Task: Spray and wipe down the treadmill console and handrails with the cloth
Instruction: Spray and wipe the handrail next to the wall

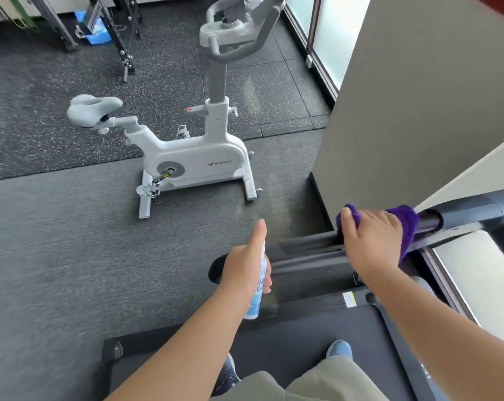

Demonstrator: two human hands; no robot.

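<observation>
My right hand (371, 241) grips a purple cloth (405, 227) wrapped over the dark left handrail (303, 257) of the treadmill, close to where the rail meets the console frame (470, 215). My left hand (246, 264) holds a small white and blue spray bottle (256, 296) upright beside the rail's rounded end, with the forefinger stretched forward over the nozzle. The black treadmill belt (297, 337) lies under my feet. Most of the console is outside the view.
A white exercise bike (187, 157) stands on the grey floor ahead to the left. A beige wall corner (404, 111) rises right behind the handrail. Dark weight racks (123, 30) stand at the far left, and frosted glass panels (476, 279) line the right side.
</observation>
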